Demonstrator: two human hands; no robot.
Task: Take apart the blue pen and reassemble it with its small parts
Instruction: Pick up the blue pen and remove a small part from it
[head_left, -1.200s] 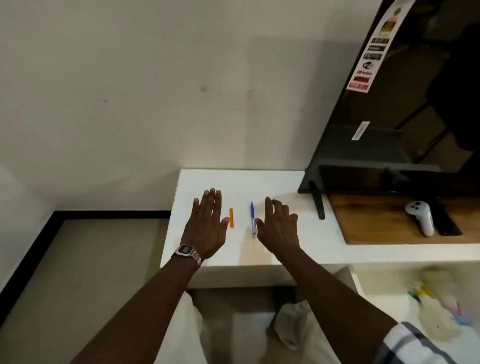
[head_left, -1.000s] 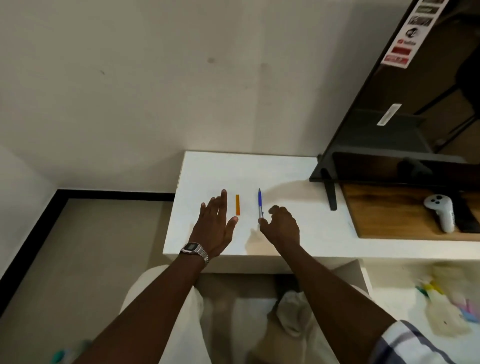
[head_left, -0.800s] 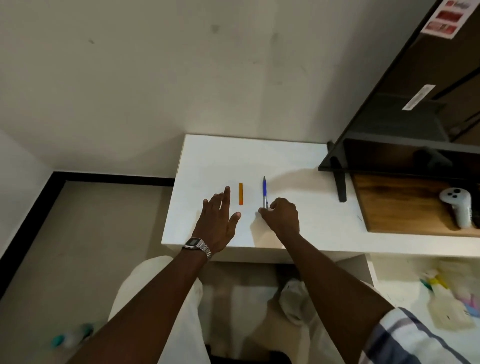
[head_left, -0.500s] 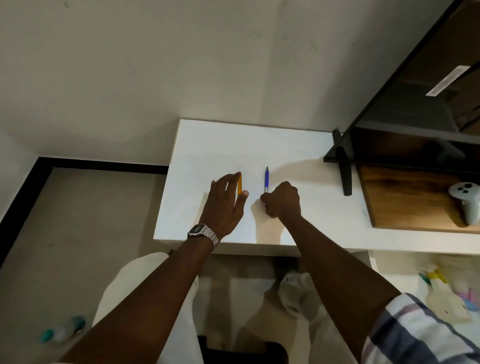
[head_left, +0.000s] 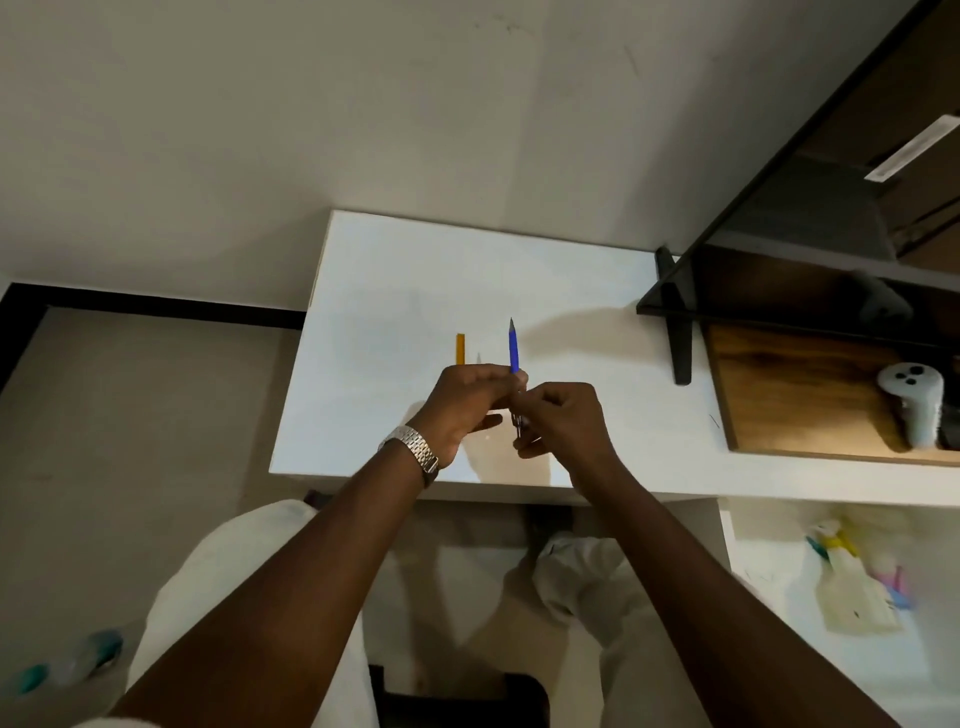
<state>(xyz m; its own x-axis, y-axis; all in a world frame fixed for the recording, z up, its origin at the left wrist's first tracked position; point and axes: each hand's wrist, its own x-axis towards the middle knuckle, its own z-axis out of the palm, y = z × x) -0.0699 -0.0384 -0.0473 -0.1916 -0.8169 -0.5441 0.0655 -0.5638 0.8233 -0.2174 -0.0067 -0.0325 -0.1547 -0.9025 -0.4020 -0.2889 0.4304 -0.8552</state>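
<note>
Both hands grip the blue pen (head_left: 514, 351) above the white table (head_left: 374, 322): left hand (head_left: 467, 400) mid-barrel, right hand (head_left: 563, 421) at its near end (tip pointing far).

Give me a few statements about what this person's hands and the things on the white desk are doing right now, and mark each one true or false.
1. Both hands hold the blue pen above the white desk. True: the left hand and right hand meet on it.
2. The pen's tip points toward the person. False: it points away, toward the wall.
3. The orange stick lies on the desk, left of the pen. True.
4. The wristwatch is on the right wrist. False: it is on the left.
5. The white controller lies on the white desk. False: it rests on the wooden surface.
</note>
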